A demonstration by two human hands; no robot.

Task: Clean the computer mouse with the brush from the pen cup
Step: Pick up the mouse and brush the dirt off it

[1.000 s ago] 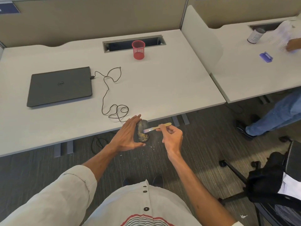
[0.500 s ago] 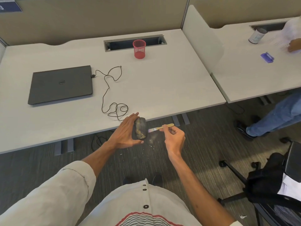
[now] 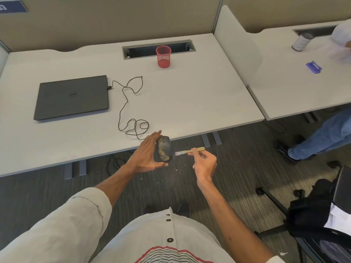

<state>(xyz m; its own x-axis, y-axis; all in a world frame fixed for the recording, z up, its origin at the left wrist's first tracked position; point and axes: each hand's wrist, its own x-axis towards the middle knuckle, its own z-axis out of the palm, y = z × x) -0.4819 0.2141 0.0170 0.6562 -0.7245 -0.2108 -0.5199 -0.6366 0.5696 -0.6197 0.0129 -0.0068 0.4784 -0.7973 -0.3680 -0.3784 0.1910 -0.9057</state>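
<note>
Grey carpeted floor [image 3: 171, 186] lies below a pale tabletop [image 3: 199, 103], whose near edge crosses the middle of the view.

Your left hand [image 3: 145, 156] grasps the computer mouse [image 3: 164, 149] just off that edge, above the floor. Straight fingers lie along its far side and the thumb props its near end. The mouse is dark and turned on its side, with a yellowish deposit across the exposed face.

Your right hand [image 3: 206, 163], at three o'clock of the mouse, pinches the brush [image 3: 190, 150] by its pale wooden handle between thumb and curled fingers. The bristle end points to nine o'clock, just beside the mouse; contact cannot be confirmed. Light specks [image 3: 177, 169] lie on the floor beneath.

A red mesh pen cup [image 3: 163, 56] stands upright on the tabletop at twelve o'clock of the mouse, well apart. A closed dark laptop [image 3: 72, 97] lies at ten o'clock. A black cable [image 3: 121, 109] runs from its right edge in loops toward your left hand. At four o'clock, an office chair [image 3: 341, 190] carries dark clothing.
</note>
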